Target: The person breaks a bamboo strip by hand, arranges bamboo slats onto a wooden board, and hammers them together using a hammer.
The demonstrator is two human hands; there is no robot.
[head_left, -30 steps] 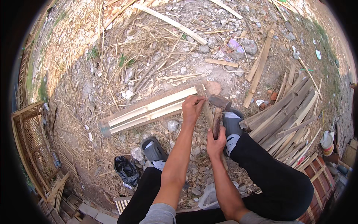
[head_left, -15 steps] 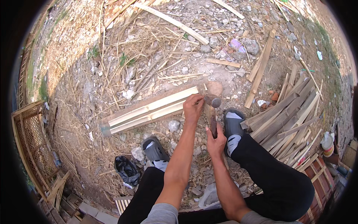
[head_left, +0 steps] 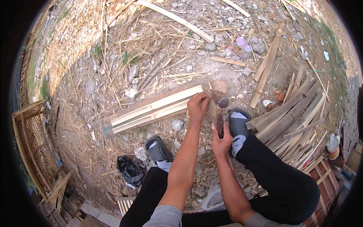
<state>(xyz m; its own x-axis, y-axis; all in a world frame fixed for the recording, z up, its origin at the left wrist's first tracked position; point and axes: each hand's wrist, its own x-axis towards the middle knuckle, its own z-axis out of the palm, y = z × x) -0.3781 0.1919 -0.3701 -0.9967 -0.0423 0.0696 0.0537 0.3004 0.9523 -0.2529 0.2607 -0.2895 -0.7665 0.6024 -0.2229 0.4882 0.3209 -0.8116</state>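
Gripping pale split bamboo (head_left: 151, 109), left hand (head_left: 197, 107) closes; right hand (head_left: 221, 142) clasps a dark chopper (head_left: 218, 113); slats (head_left: 295, 117) nearby.

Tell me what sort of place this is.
Most likely an outdoor yard where bamboo is split by hand: bare stony ground strewn with dry straw, a stack of split bamboo slats on the right, and a woven bamboo frame on the left.
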